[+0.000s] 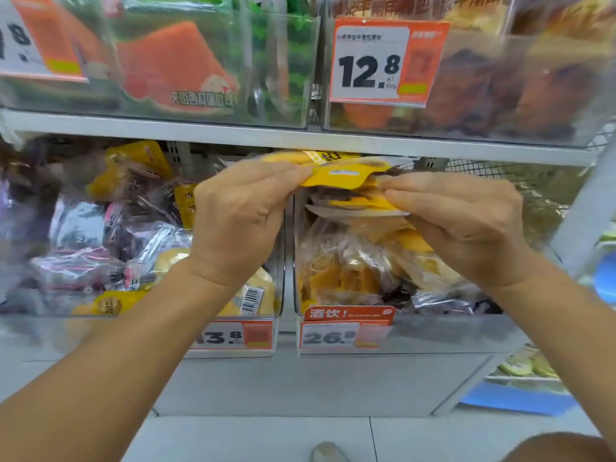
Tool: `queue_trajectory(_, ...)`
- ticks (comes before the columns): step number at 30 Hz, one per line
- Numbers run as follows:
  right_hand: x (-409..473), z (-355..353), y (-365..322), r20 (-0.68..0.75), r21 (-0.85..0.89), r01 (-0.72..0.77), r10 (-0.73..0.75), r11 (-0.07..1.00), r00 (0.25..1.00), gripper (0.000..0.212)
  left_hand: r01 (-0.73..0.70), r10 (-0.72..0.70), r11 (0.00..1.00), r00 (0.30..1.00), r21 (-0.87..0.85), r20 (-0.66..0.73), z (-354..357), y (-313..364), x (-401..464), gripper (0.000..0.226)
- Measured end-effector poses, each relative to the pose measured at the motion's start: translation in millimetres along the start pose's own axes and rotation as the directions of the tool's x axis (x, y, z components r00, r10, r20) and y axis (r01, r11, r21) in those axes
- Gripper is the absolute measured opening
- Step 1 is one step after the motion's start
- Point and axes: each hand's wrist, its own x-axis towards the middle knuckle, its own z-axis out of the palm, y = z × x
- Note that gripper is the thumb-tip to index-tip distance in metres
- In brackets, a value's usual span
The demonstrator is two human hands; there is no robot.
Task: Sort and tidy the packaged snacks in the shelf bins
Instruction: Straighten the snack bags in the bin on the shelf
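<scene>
Slipping was the main risk: yellow snack packets (pixel 346 173) were only pinched at their edges, left hand (pixel 238 215) on the left end, right hand (pixel 466 221) on the right, so one could be dropped into the wrong bin. Packets were held mid-frame, spanning both grips, above the right lower bin (pixel 350 281).

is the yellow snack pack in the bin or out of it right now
Out. Both hands, left and right, pinch the yellow pack in the air above the right lower bin, just under the shelf edge.
</scene>
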Motion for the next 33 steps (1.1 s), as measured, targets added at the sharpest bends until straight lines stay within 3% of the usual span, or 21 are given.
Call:
queue_trajectory(3, -19.1, -0.7, 10.7, 0.132, 0.093, -0.111, 0.098, 0.989, 0.986, 0.01, 0.078, -0.061, 0.994, 0.979, -0.077, 0.193, 14.3, -3.0, -10.7, 0.02)
queue_trajectory(6, -26.8, 1.2, 10.6, 0.281, 0.18, -0.213, 0.157, 0.96, 0.947, 0.015, 0.22, -0.154, 0.969, 0.892, -0.109, 0.426, 14.0, -10.9, -18.1, 0.03)
queue_trajectory(11, -23.7, -8.5, 2.3, 0.552, 0.134, -0.355, 0.227, 0.925, 0.802, 0.031, 0.402, -0.251, 0.906, 0.766, -0.136, 0.592, 4.1, -7.3, -6.0, 0.042)
queue_trajectory(14, -12.8, -24.1, -6.4, 0.688, 0.033, -0.434, 0.294, 0.9, 0.663, 0.062, 0.451, -0.304, 0.884, 0.758, -0.127, 0.577, 3.0, -1.7, -4.7, 0.034)
queue_trajectory(16, -7.2, -27.2, -16.8, 0.688, -0.057, -0.51, 0.404, 0.858, 0.603, 0.074, 0.419, -0.3, 0.902, 0.783, -0.106, 0.545, 5.1, 0.4, -4.2, 0.031)
queue_trajectory(19, 0.1, -16.2, -34.5, 0.543, -0.134, -0.536, 0.514, 0.834, 0.664, 0.08, 0.417, -0.3, 0.903, 0.784, -0.104, 0.544, 8.4, 4.0, -5.1, 0.037)
queue_trajectory(21, 2.4, -3.1, -44.6, 0.512, -0.189, -0.49, 0.511, 0.851, 0.69, 0.086, 0.42, -0.295, 0.901, 0.779, -0.111, 0.553, 10.3, 9.3, -5.2, 0.033)
queue_trajectory(24, -4.1, 18.2, -49.7, 0.594, -0.263, -0.433, 0.498, 0.862, 0.631, 0.087, 0.437, -0.278, 0.883, 0.782, -0.172, 0.557, 14.2, 15.1, -4.5, 0.024)
queue_trajectory(27, -8.1, 27.0, -42.6, 0.628, -0.251, -0.489, 0.525, 0.835, 0.574, 0.088, 0.47, -0.28, 0.852, 0.782, -0.232, 0.557, 16.6, 16.1, -2.0, 0.021)
queue_trajectory(31, -5.9, 25.3, -31.1, 0.65, -0.231, -0.483, 0.503, 0.845, 0.569, 0.103, 0.517, -0.351, 0.82, 0.791, -0.243, 0.501, 14.9, 14.7, -2.9, 0.026)
queue_trajectory(33, -6.3, 24.0, -29.6, 0.649, -0.236, -0.466, 0.496, 0.853, 0.578, 0.106, 0.519, -0.395, 0.835, 0.797, -0.183, 0.458, 14.0, 10.1, -3.2, 0.04)
